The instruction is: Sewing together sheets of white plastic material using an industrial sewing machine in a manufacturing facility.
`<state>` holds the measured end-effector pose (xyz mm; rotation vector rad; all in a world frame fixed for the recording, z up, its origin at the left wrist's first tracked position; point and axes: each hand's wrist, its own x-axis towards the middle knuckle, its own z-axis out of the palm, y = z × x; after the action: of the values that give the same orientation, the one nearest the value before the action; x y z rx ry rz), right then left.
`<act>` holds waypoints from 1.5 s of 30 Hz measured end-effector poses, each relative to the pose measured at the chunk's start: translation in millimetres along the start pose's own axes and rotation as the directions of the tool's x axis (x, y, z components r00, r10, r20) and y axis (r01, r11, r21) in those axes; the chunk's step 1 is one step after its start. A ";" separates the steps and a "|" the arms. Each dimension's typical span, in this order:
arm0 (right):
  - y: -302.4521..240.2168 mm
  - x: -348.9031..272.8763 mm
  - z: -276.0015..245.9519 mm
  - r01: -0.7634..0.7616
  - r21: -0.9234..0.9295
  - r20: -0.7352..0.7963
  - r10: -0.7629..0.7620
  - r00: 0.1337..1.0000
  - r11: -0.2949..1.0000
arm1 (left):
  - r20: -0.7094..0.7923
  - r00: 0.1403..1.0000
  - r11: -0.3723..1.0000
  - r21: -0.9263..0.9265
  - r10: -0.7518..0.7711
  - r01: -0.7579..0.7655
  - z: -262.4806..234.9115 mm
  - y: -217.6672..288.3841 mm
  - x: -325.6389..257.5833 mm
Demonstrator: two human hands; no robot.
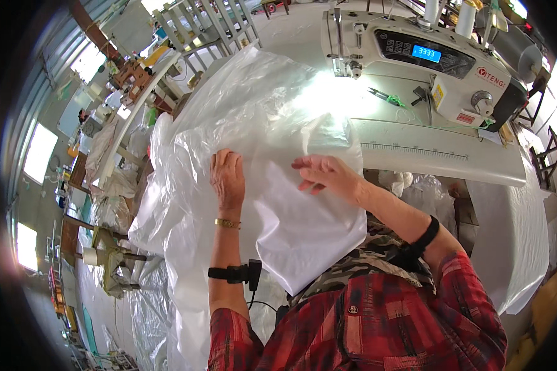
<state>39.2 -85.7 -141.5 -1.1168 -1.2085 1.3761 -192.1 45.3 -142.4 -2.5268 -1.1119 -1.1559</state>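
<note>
Landmark: sewing machine (439,71). Nearest, on the wearer's side of it: red plaid shirt (384,328), then a camouflage cloth (346,272) at the waist. Left forearm carries a black strap (229,273) and a bracelet (228,223).

Left hand (228,176): short of the machine and to its left, palm down on translucent white sheeting (266,154); fingers close together, tips curled; cannot tell whether they pinch the film. Right hand (328,174): nearer the machine, over the same sheeting, fingers spread, pointing left; contact cannot be told.

Sheeting: creased, reaches from the wearer's lap to a bright glare under the machine's needle end, spilling off leftward. Ruler strip (414,151): table edge, wearer's side of machine. Green-and-black snips (387,97): beneath the machine's arm. Thread cone (466,20): behind the machine. Metal rack (210,31): left of it, farther off.
</note>
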 end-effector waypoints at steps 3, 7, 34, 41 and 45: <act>-16.8 19.3 8.3 -0.131 0.413 -0.124 0.198 0.972 0.901 | -0.088 0.996 0.983 -0.177 0.026 -0.042 -16.0 -2.9 7.6; -18.2 55.9 12.1 -0.135 0.516 -0.095 0.213 0.972 0.846 | 0.107 0.974 0.864 -0.449 -0.202 0.228 -39.4 11.3 15.8; 79.1 -28.3 46.4 -0.020 0.671 -0.111 0.127 0.986 0.741 | 0.887 0.441 0.906 -0.069 -0.136 0.418 -34.5 54.1 -41.0; 90.9 -33.2 58.5 -0.182 0.447 -0.117 0.259 0.959 0.876 | 0.715 0.699 0.988 -0.111 0.002 0.110 -52.6 63.8 -49.0; 61.6 -60.0 60.7 -0.073 0.427 -0.109 0.131 0.985 0.902 | 0.415 0.874 0.886 -0.462 0.253 -0.037 -61.0 100.3 -29.5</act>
<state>-18.5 -155.8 -194.7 -0.9539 -0.7132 1.5249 -172.7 -68.1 -104.9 -3.3097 -0.7631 -0.8514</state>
